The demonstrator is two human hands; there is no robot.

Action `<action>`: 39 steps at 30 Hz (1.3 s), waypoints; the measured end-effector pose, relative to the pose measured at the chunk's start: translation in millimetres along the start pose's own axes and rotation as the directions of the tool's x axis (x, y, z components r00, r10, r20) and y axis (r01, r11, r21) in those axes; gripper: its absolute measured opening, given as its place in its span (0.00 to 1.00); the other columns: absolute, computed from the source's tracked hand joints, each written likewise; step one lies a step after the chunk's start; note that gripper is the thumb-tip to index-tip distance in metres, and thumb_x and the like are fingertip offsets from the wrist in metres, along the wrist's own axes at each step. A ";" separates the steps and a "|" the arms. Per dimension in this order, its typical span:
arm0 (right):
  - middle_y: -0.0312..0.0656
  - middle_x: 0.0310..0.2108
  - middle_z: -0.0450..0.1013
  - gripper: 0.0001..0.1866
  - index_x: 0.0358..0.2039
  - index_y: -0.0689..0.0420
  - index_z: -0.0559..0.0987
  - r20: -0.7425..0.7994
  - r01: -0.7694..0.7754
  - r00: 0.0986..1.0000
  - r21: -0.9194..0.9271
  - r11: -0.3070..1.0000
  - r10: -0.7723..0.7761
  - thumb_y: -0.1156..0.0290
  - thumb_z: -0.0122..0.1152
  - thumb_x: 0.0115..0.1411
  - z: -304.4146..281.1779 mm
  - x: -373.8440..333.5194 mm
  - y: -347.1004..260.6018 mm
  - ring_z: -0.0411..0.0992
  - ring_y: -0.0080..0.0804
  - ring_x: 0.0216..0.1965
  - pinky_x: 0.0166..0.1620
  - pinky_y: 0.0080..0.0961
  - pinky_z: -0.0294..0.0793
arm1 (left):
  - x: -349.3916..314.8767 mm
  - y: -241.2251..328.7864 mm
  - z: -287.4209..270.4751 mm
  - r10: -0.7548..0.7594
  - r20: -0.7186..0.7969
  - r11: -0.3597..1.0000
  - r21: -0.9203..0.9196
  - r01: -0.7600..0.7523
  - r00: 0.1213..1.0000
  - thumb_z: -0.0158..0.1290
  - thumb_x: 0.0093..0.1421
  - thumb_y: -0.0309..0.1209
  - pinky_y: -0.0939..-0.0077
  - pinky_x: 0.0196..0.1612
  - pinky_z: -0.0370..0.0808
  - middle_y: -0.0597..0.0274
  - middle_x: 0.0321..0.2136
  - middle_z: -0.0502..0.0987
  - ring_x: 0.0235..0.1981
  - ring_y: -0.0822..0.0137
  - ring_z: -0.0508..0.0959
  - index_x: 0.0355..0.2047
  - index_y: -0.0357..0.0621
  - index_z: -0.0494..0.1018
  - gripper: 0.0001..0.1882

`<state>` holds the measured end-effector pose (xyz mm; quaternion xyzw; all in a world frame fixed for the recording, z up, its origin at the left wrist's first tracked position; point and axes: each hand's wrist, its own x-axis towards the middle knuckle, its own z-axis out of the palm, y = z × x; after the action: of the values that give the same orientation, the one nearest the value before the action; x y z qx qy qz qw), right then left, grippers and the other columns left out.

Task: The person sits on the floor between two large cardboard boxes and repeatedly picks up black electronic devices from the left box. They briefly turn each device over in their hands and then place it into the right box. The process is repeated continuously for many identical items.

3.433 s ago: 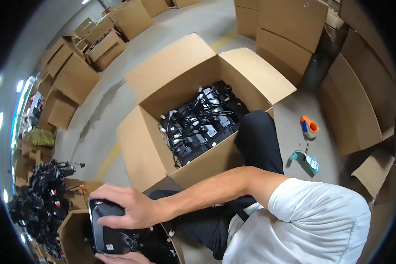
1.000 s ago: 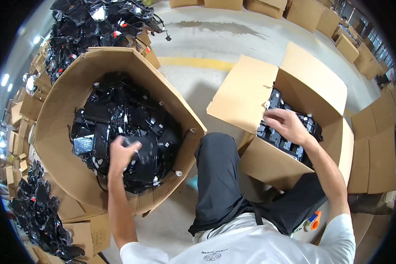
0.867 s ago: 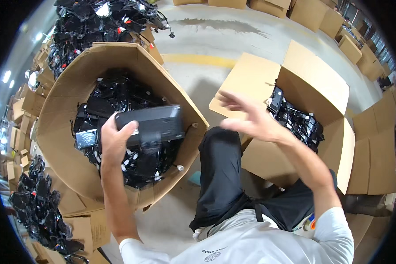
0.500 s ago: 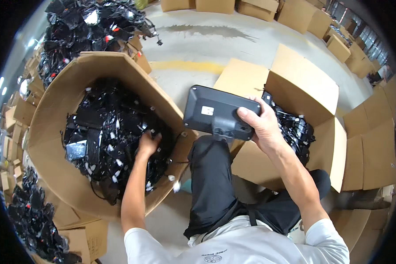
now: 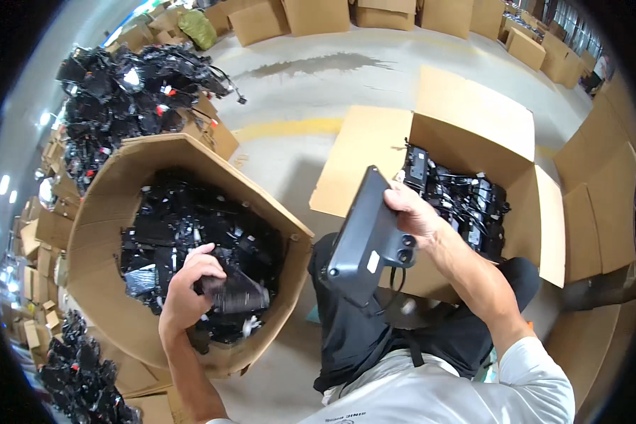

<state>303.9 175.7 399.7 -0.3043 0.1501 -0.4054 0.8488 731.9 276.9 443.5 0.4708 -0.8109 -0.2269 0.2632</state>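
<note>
My right hand (image 5: 418, 218) is closed on the end of a black flat rectangular device (image 5: 360, 244). The device is tilted over my leg. A short stub with round openings sticks out of its back, a white label lies beside the stub, and a cable hangs below. My left hand (image 5: 189, 283) is inside the large cardboard box (image 5: 95, 240), fingers closed on a dark flat piece (image 5: 239, 291) smeared by motion. Around it lies a heap of black plastic parts (image 5: 191, 212) with cables and white connectors. A clear-wrapped piece (image 5: 143, 280) rests at the heap's left.
At right stands an open cardboard box (image 5: 473, 99) with black devices and cables (image 5: 466, 201) inside. Another pile of black parts (image 5: 120, 92) rises behind the large box, and a smaller one (image 5: 81, 374) sits at lower left. More cartons (image 5: 318, 15) line the far floor.
My left hand has moved left and nearer, and now has a dark flat piece in it. The device in my right hand has turned from level to steeply tilted. The view has shifted.
</note>
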 end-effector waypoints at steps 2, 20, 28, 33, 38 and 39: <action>0.46 0.54 0.77 0.30 0.57 0.62 0.75 0.188 -0.038 0.982 0.091 0.995 0.020 0.63 0.74 0.57 16.0 22.7 18.9 0.77 0.35 0.54 0.62 0.39 0.74 | 12.3 48.7 -13.7 0.132 -0.022 0.991 -0.029 -0.133 0.991 0.61 0.41 0.17 0.50 0.69 0.62 0.56 0.44 0.77 0.63 0.46 0.70 0.31 0.42 0.81 0.14; 0.45 0.55 0.74 0.37 0.66 0.66 0.68 -0.205 0.541 0.540 -0.658 0.523 -0.816 0.61 0.71 0.63 14.5 -53.7 -0.7 0.72 0.29 0.55 0.60 0.29 0.72 | 141.3 173.8 204.2 -0.118 -0.738 0.875 -0.393 -0.282 0.664 0.60 0.66 0.49 0.58 0.66 0.66 0.40 0.62 0.66 0.61 0.54 0.70 0.69 0.29 0.52 0.45; 0.44 0.50 0.74 0.34 0.61 0.66 0.69 0.003 0.284 0.882 -0.801 0.527 -0.471 0.56 0.69 0.64 -11.2 -75.2 -77.7 0.71 0.26 0.53 0.57 0.26 0.72 | 188.4 168.6 195.0 -0.101 -0.730 0.941 -0.290 -0.173 0.676 0.54 0.71 0.43 0.62 0.60 0.72 0.45 0.56 0.73 0.53 0.58 0.76 0.64 0.26 0.64 0.33; 0.41 0.44 0.77 0.31 0.54 0.66 0.73 0.073 0.547 0.748 -0.632 0.549 -0.660 0.57 0.74 0.60 -10.2 -70.2 -149.9 0.74 0.25 0.47 0.53 0.25 0.75 | 248.8 156.8 203.4 -0.007 -0.166 -0.032 -0.986 -0.166 0.986 0.50 0.69 0.57 0.57 0.64 0.70 0.49 0.59 0.73 0.62 0.56 0.72 0.69 0.35 0.59 0.42; 0.41 0.43 0.79 0.26 0.50 0.65 0.76 -0.120 0.650 0.607 -0.493 0.578 -0.786 0.58 0.72 0.61 -77.0 -41.1 -190.4 0.78 0.27 0.43 0.49 0.26 0.79 | 290.4 167.8 258.0 0.103 0.421 0.496 -0.807 0.320 0.901 0.54 0.66 0.25 0.67 0.40 0.81 0.57 0.26 0.81 0.28 0.60 0.84 0.52 0.28 0.73 0.16; 0.40 0.42 0.79 0.25 0.51 0.63 0.76 -0.191 0.551 0.673 -0.515 0.657 -0.714 0.58 0.70 0.62 -115.5 -51.1 -200.7 0.79 0.26 0.42 0.48 0.27 0.81 | 300.9 160.2 263.4 0.066 0.442 0.402 -0.833 0.381 0.895 0.55 0.67 0.26 0.69 0.40 0.82 0.58 0.24 0.79 0.27 0.62 0.83 0.50 0.30 0.74 0.14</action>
<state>94.2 72.4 439.3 -0.4265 0.2746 -0.6892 0.5175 334.2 115.5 406.6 0.2717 -0.5444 -0.7439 0.2762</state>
